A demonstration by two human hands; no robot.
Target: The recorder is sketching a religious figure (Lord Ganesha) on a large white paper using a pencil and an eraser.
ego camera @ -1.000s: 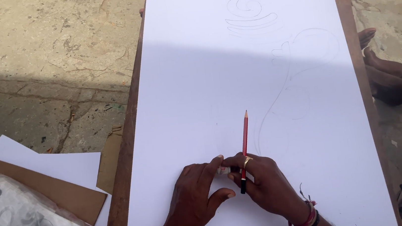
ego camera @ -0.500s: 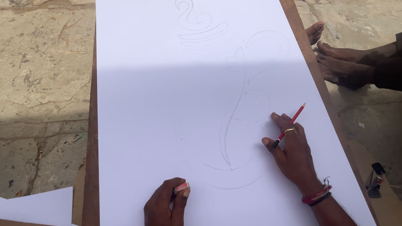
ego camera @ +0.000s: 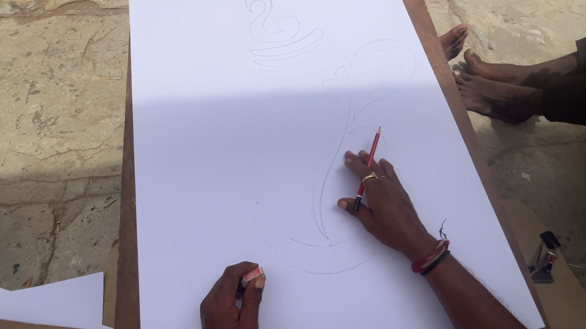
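Note:
A large white sheet with faint pencil curves lies on a brown wooden board on the stone ground. My right hand rests flat on the sheet beside the drawn curve, with a red pencil tucked between its fingers, tip pointing away from me. A ring and wrist bands show on that hand. My left hand sits near the sheet's lower edge, curled around a small pink-and-white eraser.
Another person's bare feet rest on the ground just right of the board. Cardboard and white paper lie at the lower left. A small black clip sits at the lower right. Cracked stone paving surrounds the board.
My right hand has slid left and up along the drawn curve with the pencil. My left hand has moved from beside the right hand to the sheet's lower edge, holding the eraser.

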